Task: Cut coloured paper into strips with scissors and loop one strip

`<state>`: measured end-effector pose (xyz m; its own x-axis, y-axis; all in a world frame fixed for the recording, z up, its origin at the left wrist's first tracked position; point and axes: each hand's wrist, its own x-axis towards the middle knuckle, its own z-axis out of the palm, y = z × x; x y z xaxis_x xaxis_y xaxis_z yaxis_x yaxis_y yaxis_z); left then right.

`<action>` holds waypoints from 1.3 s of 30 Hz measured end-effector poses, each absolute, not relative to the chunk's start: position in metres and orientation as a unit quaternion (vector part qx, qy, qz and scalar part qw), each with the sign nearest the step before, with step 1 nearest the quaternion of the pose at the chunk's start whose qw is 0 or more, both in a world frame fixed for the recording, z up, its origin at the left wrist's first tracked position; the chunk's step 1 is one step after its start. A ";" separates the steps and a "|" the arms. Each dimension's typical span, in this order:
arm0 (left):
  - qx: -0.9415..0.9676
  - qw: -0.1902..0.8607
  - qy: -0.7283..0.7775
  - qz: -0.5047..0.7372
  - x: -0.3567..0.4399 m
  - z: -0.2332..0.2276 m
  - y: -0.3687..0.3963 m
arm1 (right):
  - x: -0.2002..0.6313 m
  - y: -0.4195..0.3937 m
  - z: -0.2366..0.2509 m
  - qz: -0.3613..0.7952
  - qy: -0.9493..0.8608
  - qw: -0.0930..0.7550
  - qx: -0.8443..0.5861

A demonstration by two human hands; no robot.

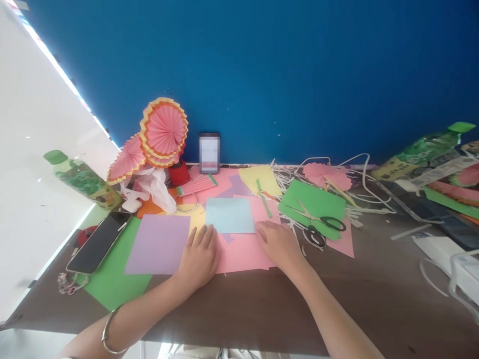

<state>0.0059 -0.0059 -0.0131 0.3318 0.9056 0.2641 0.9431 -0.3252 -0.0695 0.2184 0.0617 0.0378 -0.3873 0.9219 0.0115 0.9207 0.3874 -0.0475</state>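
Note:
A light blue sheet of paper (pixel 229 214) lies flat in front of me, over pink paper (pixel 243 253) and other coloured sheets. My left hand (pixel 200 254) rests palm down by its lower left corner, fingers stretched out and slightly apart, partly over a purple sheet (pixel 159 244). At the blue sheet's lower right corner, my right hand (pixel 279 242) has its fingers curled together on the edge; the thumb is mostly hidden. Right of that hand, black-handled scissors (pixel 318 224) lie spread on green paper (pixel 299 194).
Pink pleated paper fans (pixel 164 129) stand at the back left near a green-capped bottle (pixel 84 179). One phone (pixel 209 153) leans on the blue wall; another phone (pixel 99 243) lies left. Paper strips and white cables (pixel 368 174) clutter the back right, beside a second bottle (pixel 422 149).

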 end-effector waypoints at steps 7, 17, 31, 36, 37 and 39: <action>-0.808 0.059 -0.567 -0.153 -0.005 -0.007 0.010 | 0.219 0.069 0.009 -0.041 -0.929 0.077 -0.359; -0.850 0.071 -0.514 -0.094 -0.019 -0.002 0.031 | 0.216 0.073 0.006 -0.062 -0.937 0.118 -0.322; -0.876 0.102 -0.434 -0.183 -0.013 0.002 0.027 | 0.190 0.060 0.004 -0.079 -0.931 0.213 -0.286; -0.887 0.091 -0.415 -0.182 -0.010 0.003 0.024 | 0.182 0.055 0.006 -0.117 -0.937 0.205 -0.256; -0.889 0.086 -0.411 -0.181 -0.010 0.004 0.023 | 0.181 0.054 0.007 -0.121 -0.938 0.207 -0.252; -0.894 0.079 -0.403 -0.180 -0.009 0.005 0.022 | 0.180 0.053 0.008 -0.123 -0.939 0.211 -0.243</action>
<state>-0.0089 0.0224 0.0054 0.6103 0.6920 0.3856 0.7491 -0.6625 0.0032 0.1803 0.0530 0.0075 -0.7928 0.4051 0.4554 0.5084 0.8516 0.1276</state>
